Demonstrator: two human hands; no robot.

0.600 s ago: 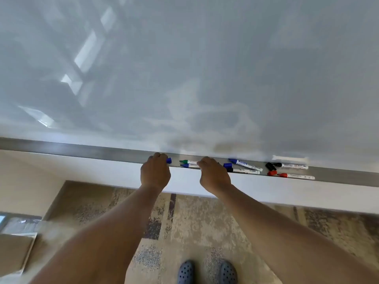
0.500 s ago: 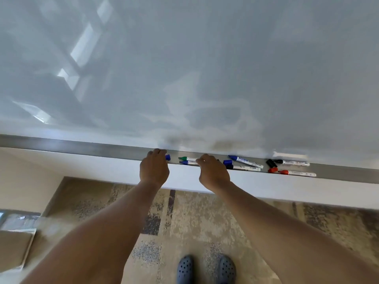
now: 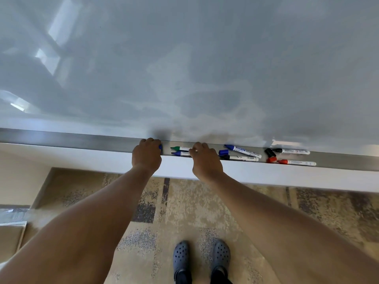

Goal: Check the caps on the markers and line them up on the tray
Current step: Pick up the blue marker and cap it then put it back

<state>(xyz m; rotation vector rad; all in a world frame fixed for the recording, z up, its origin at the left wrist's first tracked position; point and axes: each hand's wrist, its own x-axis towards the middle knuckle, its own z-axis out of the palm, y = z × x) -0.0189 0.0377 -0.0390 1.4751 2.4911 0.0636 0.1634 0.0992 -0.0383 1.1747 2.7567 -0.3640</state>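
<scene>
Broadly, the job looks well short of done. The whiteboard point(image 3: 205, 58) fills the far part of the view, and its metal tray point(image 3: 71, 140) runs along the bottom edge, carrying all the markers.

The left hand point(image 3: 146, 155) curls over the tray's near lip around a blue cap point(image 3: 160, 148), only a sliver of which peeks out past the fingers. The right hand point(image 3: 206, 158) pinches the barrels of the green marker point(image 3: 180, 148) and the blue marker point(image 3: 180, 153), which lie parallel, tips pointing left; both seem uncapped.

To the right, things lie untidy. Another blue marker point(image 3: 243, 150) sits skewed across the tray, and a black-tipped marker point(image 3: 242, 158) lies nearer, with a loose blue cap point(image 3: 223, 152) at its left end. Farther right, the black marker point(image 3: 293, 151) and red marker point(image 3: 297, 162) each lie beside a detached cap, black point(image 3: 269, 152) and red point(image 3: 271, 159). Capping and straightening remain for nearly all.
</scene>
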